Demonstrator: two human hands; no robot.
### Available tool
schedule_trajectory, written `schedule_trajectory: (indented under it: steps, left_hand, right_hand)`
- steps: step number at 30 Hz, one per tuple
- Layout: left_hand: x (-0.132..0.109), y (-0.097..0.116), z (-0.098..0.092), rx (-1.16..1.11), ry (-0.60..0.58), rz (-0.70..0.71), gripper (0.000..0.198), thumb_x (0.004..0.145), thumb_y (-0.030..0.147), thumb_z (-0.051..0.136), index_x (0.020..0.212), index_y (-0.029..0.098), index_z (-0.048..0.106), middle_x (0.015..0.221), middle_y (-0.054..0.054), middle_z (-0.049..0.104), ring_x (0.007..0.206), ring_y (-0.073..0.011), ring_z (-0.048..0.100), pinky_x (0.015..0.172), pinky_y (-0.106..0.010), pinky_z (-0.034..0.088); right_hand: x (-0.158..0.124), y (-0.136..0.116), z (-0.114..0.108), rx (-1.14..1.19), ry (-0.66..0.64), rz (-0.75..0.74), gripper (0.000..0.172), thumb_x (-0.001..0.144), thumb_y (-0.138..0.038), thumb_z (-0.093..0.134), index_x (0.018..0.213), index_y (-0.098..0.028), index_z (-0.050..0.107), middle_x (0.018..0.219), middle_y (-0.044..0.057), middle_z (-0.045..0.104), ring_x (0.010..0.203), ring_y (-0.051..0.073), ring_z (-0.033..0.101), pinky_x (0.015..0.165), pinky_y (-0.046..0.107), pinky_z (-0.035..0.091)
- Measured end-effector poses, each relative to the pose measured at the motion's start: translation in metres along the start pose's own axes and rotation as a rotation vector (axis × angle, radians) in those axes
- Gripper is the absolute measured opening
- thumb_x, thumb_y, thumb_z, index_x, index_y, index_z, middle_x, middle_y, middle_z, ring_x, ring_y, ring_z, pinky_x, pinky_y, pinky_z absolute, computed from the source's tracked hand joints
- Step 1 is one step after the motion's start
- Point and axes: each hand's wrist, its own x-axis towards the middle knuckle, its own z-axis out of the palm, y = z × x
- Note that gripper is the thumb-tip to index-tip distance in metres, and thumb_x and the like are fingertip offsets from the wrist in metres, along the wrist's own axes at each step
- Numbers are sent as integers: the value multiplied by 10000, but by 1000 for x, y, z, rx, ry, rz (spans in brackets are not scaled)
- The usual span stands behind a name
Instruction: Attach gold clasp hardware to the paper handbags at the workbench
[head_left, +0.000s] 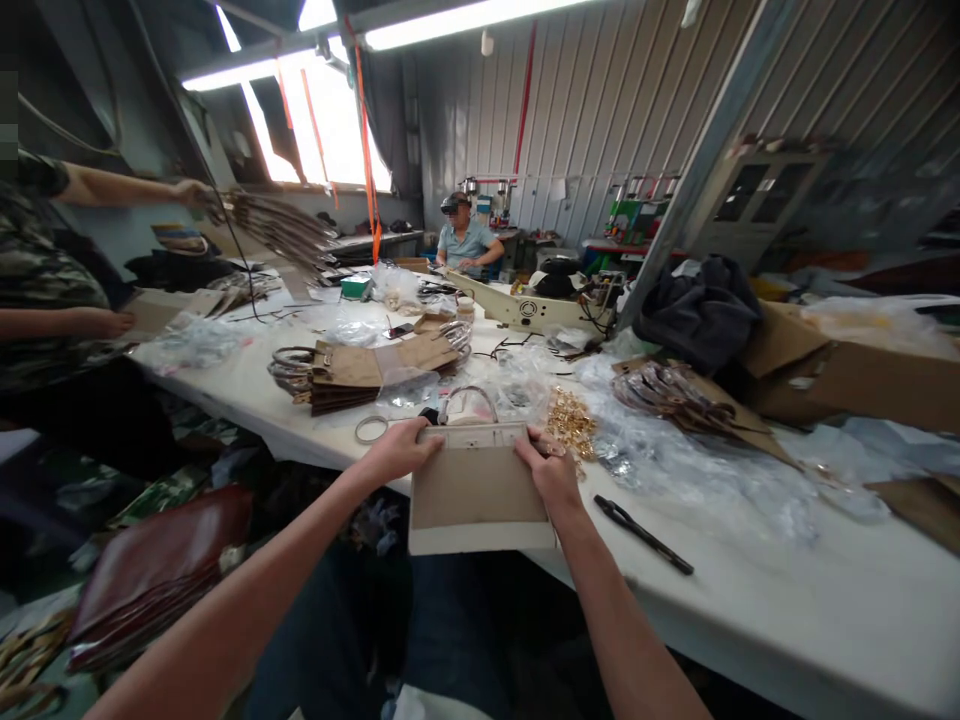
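While I watch from far off, left hand (401, 450) and right hand (553, 472) clamp fingers on beige bag (480, 487), over near edge of table (780, 590). Gold bits (571, 422) on table could scatter if right hand bumps.

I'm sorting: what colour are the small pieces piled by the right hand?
The pieces are gold, clearest in the head view.

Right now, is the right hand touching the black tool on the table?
Apart. The head view shows white tabletop between the right hand and the black tool; the hand grips the beige bag instead.
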Motion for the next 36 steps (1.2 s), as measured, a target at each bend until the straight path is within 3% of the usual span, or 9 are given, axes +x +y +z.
schedule_trajectory:
  steps: [3, 6, 11, 16, 21, 26, 32, 36]
  left_hand:
    - [31, -8, 14, -11, -8, -70, 288, 946, 493, 619, 921, 212, 679, 908, -82, 734, 879, -280, 686, 735, -339, 447]
    - [45, -21, 29, -32, -10, -101, 259, 923, 447, 639, 937, 197, 706, 930, -117, 753, 898, -304, 704, 761, -357, 487]
    - [48, -39, 60, -95, -5, -113, 277, 943, 387, 635, 1118, 193, 724, 1115, -142, 760, 1079, -327, 711, 937, -393, 532]
    - [48, -47, 86, -128, 52, -119, 365, 998, 400, 596, 1279, 180, 674, 1244, -158, 635, 1172, -334, 657, 1076, -459, 504]
    - [52, -49, 99, -155, 146, 17, 245, 999, 317, 601, 1185, 168, 660, 1209, -150, 568, 1224, -335, 578, 1145, -492, 474]
    - [48, -50, 101, -199, 164, 36, 220, 1007, 307, 595, 1190, 191, 635, 1263, -143, 566, 1227, -333, 551, 1151, -517, 463]
    - [35, -53, 100, -152, 161, 92, 254, 1033, 350, 586, 1231, 199, 633, 1288, -142, 575, 1198, -340, 535, 1120, -516, 462]
    - [34, -54, 100, -131, 170, 115, 252, 1040, 353, 585, 1250, 218, 621, 1338, -132, 589, 1226, -339, 539, 1129, -509, 447]
  right_hand:
    - [30, 22, 9, -69, 9, -19, 663, 761, -737, 815, 1049, -140, 850, 960, 120, 823, 881, 323, 745, 783, 401, 598]
    - [43, 43, 15, -120, 10, -40, 601, 777, -692, 801, 1021, -144, 841, 948, 121, 822, 880, 323, 745, 811, 409, 592]
    - [44, 74, 18, -209, 10, -50, 496, 848, -587, 769, 1113, -172, 817, 1094, 118, 820, 994, 314, 752, 936, 421, 589]
    - [44, 93, 19, -308, 52, -85, 492, 884, -550, 727, 1209, -186, 786, 1228, 135, 785, 1144, 317, 720, 1051, 451, 568]
    - [54, 96, 19, -284, 37, 19, 516, 812, -533, 776, 1185, -176, 787, 1180, 137, 788, 1067, 311, 728, 1015, 452, 575]
    - [52, 91, 17, -244, 7, 108, 507, 794, -521, 788, 1166, -178, 805, 1104, 121, 807, 985, 302, 743, 948, 439, 596]
    - [30, 86, 13, -168, -10, 114, 611, 832, -500, 810, 1368, -212, 757, 1261, 117, 780, 1149, 312, 720, 1042, 458, 574]
    - [26, 81, 14, -213, -1, 69, 534, 881, -493, 762, 1336, -214, 787, 1340, 124, 756, 1189, 314, 699, 1107, 473, 541]
